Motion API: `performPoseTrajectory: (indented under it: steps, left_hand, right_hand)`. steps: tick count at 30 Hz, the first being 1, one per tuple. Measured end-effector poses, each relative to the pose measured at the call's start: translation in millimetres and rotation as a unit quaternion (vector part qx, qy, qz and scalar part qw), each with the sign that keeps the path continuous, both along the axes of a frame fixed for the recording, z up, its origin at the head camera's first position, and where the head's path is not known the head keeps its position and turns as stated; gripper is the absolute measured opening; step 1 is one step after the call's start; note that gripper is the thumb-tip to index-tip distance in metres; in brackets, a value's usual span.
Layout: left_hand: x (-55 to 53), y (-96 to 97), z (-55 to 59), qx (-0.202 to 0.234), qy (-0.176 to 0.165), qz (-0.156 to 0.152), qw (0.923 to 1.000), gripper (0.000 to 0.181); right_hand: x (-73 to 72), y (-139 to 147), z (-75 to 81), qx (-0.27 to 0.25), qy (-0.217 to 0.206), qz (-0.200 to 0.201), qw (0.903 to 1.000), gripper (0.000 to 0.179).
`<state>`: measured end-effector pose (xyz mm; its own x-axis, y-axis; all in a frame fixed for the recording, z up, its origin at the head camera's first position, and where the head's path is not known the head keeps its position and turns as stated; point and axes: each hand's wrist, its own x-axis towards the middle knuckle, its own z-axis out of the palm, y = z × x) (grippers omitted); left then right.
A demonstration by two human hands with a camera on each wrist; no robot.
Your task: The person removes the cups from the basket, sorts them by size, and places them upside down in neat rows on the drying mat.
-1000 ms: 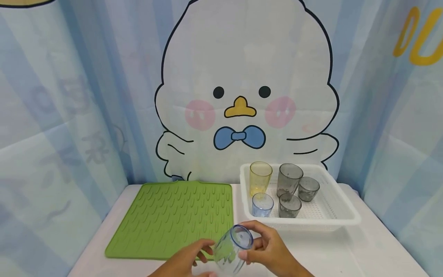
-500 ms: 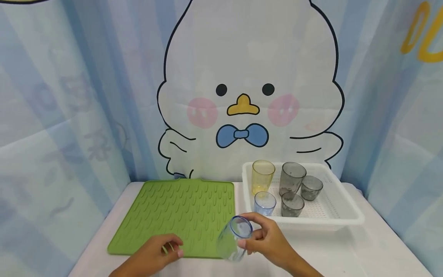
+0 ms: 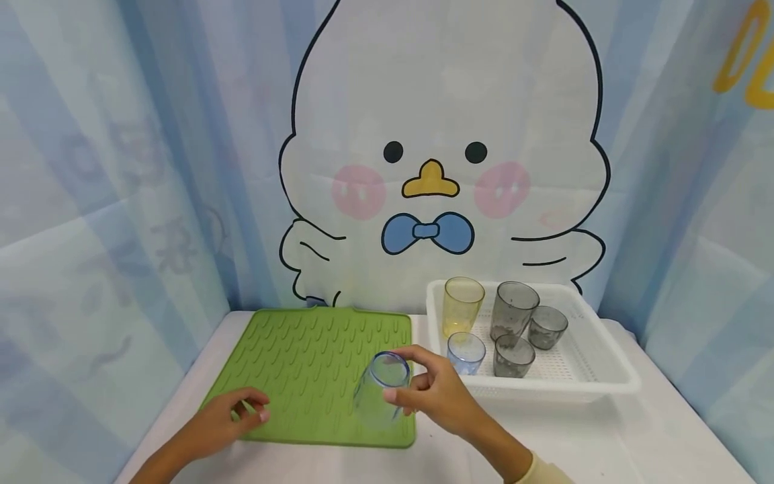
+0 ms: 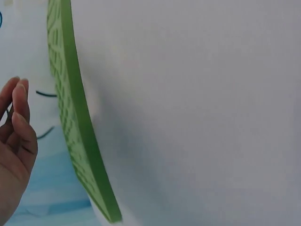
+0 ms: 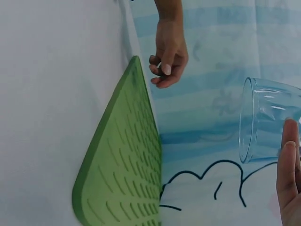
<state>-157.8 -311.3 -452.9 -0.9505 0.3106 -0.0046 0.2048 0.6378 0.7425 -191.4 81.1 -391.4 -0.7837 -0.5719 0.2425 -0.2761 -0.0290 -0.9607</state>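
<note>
The right hand (image 3: 437, 396) grips a clear blue cup (image 3: 379, 396) over the green mat's (image 3: 302, 370) front right corner; the left hand (image 3: 232, 418), fingers loosely curled, seemingly holds nothing at the front left corner. No readable writing.

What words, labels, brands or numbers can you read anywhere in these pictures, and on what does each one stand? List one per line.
Curtain, top right: large yellow letters, cut off by the frame edge; cannot be read as a word.
Curtain, left side: faint grey characters, too pale and blurred to read.
Blue cup in the right hand, cups in the white basket, green mat: no text visible.
</note>
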Motion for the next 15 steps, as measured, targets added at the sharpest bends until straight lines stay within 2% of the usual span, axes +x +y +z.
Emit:
performPoseTrajectory:
  steps: [9,13,15]
  left_hand:
    - [-2.9,-44.3,-12.6,-0.027,-0.008,0.028,0.9992,0.029]
    - [-2.5,-57.5,-17.2,-0.028,-0.017,0.042,0.9986,0.028]
    - [-1.7,-62.4,-18.1,-0.029,-0.013,0.038,0.9988,0.029]
  right_hand:
    - [-18.3,-37,14.0,0.020,0.008,0.001,0.9998,0.056]
    - [-28.9,-53,18.0,0.037,0.014,-0.005,0.9992,0.059]
    - [-34.9,-60,18.4,0.044,0.018,-0.009,0.9988,0.058]
